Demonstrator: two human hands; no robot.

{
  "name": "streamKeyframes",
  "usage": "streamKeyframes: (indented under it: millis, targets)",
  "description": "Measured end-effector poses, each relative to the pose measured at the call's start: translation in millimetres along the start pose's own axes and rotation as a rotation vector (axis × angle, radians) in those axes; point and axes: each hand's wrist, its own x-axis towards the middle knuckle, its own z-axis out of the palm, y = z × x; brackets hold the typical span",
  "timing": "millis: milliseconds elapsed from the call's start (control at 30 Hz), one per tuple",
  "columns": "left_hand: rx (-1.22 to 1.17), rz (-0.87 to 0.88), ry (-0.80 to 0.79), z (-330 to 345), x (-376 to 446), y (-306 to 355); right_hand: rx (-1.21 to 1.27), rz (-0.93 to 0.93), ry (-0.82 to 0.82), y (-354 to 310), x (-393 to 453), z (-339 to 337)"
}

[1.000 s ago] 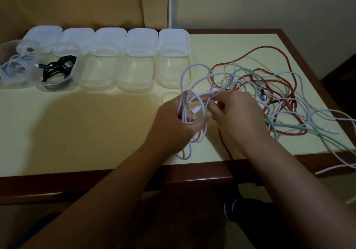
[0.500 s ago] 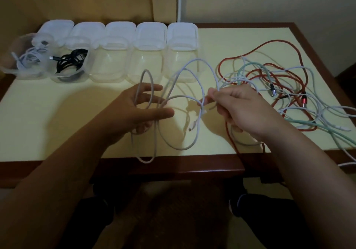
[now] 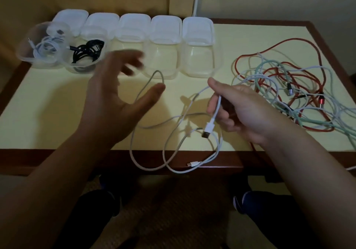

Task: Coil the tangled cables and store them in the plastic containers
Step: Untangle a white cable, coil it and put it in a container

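A white cable lies in loose loops across the front of the yellow table, one loop hanging past the front edge. My right hand pinches it just above its white USB plug. My left hand hovers with blurred fingers spread, a cable loop draped over the thumb. A tangle of red, green and white cables sits on the right. Several clear plastic containers stand in a row at the back.
The far-left container holds a coiled white cable, the one beside it a black cable. White lids lie behind the row. The table has a dark wooden rim. My knees are below the front edge.
My hands have pulled apart. The white cable has come out of its bunch into loose loops. My left hand has opened and risen toward the containers; my right hand now holds the plug end.
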Motion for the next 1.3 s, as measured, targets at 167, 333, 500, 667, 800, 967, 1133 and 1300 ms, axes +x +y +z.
streamKeyframes:
  millis: [167, 333, 500, 667, 800, 967, 1133, 1300]
  targets:
    - [-0.194, 0.042, -0.307, 23, -14, 36, 0.199, -0.003, -0.118, 7, 0, 21]
    - [-0.321, -0.124, -0.504, 41, -11, 18, -0.053, -0.085, 0.001, 9, 3, 16]
    - [-0.361, -0.177, -0.507, 51, -9, 14, -0.514, -0.401, 0.368, 18, 2, -1]
    - [-1.032, -0.599, -0.508, 59, 1, 25, -0.67, -0.517, 0.211, 21, 4, -11]
    - [-1.278, -0.6, -0.671, 58, 12, 26, -0.714, -0.503, 0.152, 31, 10, -13]
    - [-1.533, -0.606, -0.933, 53, 12, 29, -0.539, -0.594, 0.167, 25, 16, -8]
    - [-1.569, -0.609, -0.869, 52, 13, 31, -0.515, -0.572, 0.224, 27, 23, 1]
    - [-1.377, -0.56, -0.908, 44, 14, 19, 0.0, -0.404, 0.225, 17, 24, 9]
